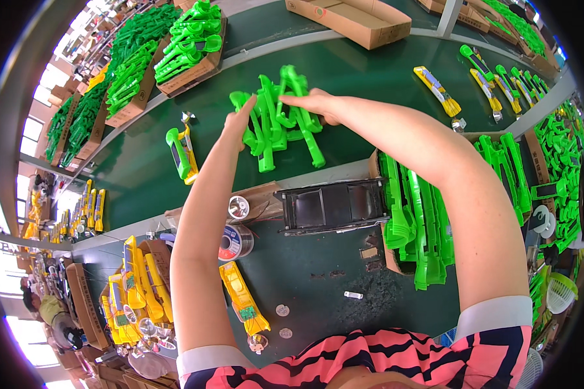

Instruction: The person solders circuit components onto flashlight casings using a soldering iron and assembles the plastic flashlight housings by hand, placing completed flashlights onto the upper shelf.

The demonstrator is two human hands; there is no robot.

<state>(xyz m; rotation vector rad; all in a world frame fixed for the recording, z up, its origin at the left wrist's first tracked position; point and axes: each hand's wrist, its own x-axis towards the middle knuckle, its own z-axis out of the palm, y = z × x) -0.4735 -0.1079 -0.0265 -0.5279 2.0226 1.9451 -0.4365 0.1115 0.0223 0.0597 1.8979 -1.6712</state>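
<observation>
A loose bunch of bright green plastic casing shells [266, 126] is on the dark green conveyor belt in front of me. My left hand [238, 122] presses on the bunch's left side, one finger stretched forward along it. From the right, my right hand [313, 104] grips the same bunch, a digit reaching over the shells; its other fingers are partly hidden. The shells stand and lean at different angles between my two hands. Left of them on the belt lies a yellow casing with a green shell [176, 152] beside it.
A carton of green shells [425, 227] stands by my right arm, next to a black fan-like unit [333, 204]. A solder wire spool [237, 242], a yellow casing with circuit board [243, 298] and yellow casings [136, 279] are near my left arm. An open carton [353, 19] is beyond.
</observation>
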